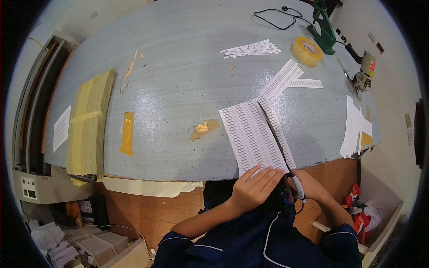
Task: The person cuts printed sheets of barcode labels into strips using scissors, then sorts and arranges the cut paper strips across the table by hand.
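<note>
Long black scissors point(273, 130) lie along the right part of a printed label sheet point(250, 134), their blades pointing away from me. My right hand point(309, 185) is closed round the scissors' handles at the table's front edge. My left hand point(258, 187) rests with its fingers on the sheet's near edge, just left of the handles; its thumb is hidden. Beyond the sheet's far end, cut printed strips point(281, 79) fan out on the table, one of them point(308, 83) pointing right.
On the grey table point(174, 80) are a pile of thin strips point(252, 48), a tape roll point(306, 51), a green tool point(324, 31) with a black cable, a taped package point(89, 125) at left and white paper scraps point(351, 127) at right.
</note>
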Available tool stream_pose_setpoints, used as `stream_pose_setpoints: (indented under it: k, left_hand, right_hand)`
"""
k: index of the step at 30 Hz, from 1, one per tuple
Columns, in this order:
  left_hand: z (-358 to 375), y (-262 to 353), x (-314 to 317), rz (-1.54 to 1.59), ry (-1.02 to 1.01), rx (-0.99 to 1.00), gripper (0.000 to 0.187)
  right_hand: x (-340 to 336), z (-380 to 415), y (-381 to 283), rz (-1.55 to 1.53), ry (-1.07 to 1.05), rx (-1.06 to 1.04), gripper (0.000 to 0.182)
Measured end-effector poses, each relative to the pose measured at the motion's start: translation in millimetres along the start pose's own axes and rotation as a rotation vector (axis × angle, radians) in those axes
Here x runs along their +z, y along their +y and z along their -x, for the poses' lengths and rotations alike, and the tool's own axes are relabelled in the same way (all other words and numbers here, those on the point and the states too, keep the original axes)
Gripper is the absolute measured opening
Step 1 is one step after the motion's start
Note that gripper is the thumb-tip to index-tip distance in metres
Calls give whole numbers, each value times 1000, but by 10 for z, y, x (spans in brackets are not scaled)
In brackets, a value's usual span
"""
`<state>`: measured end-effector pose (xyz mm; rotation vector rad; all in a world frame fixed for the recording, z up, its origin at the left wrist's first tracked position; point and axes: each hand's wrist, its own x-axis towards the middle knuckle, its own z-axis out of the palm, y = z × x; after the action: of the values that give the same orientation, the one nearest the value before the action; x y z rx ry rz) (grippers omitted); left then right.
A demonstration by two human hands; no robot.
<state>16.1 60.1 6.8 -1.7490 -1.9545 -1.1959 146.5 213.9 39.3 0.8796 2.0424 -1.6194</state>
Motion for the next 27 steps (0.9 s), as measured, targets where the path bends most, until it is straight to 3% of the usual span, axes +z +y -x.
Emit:
stream_pose_setpoints:
  k: [11,17,27]
  left_hand:
    - [-14,9,-23,6,3,0,20]
    - [9,35,-43,1,-8,-7,21]
    - [8,42,-69,-5,-12,-18,21]
  right_hand:
    - [-27,6,-54,81,-13,38,24]
    - [-70,-54,11,-93,-67,-24,26]
    - [-129,-99,-57,60,-63,-63,26]
